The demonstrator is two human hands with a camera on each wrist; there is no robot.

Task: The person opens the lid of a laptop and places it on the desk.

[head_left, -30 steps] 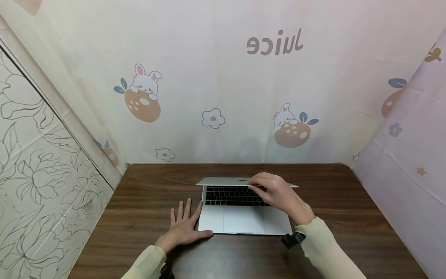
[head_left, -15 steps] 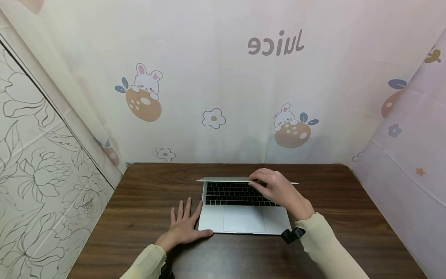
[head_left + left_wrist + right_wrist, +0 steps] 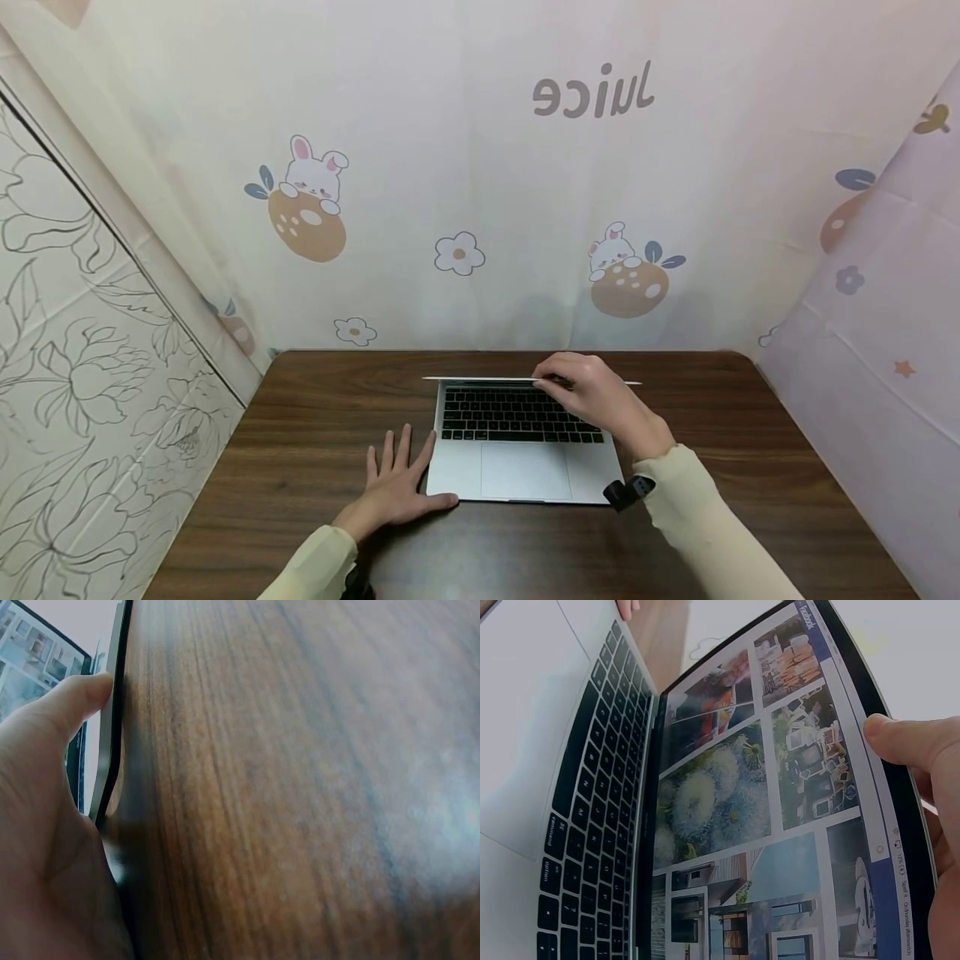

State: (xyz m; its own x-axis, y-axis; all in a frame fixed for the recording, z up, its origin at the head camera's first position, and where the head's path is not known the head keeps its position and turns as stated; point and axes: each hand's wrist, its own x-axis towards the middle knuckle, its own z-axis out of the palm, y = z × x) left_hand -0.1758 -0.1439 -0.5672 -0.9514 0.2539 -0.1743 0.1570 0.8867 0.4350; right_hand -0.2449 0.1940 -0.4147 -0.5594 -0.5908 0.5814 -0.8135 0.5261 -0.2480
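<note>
A silver laptop (image 3: 525, 471) with black keys lies on the table. Its raised lid (image 3: 480, 379) appears as a thin line in the head view. My right hand (image 3: 592, 396) pinches the lid's top edge, the thumb (image 3: 889, 736) on the screen's black border and the fingers behind. In the right wrist view the lit screen (image 3: 712, 802) shows a page of photos. My left hand (image 3: 393, 492) rests with spread fingers at the laptop's front left corner. Its thumb (image 3: 82, 694) lies against the front edge in the left wrist view.
The dark wooden table (image 3: 322, 400) extends around the laptop. A pale curtain (image 3: 525, 183) with rabbit and fruit prints hangs behind it. A floral panel (image 3: 97, 375) stands on the left, and another printed curtain (image 3: 877, 417) borders the right side.
The lid has tilted further back with my right hand, from its outer face showing to edge-on, uncovering more of the keyboard. My left hand has stayed in place.
</note>
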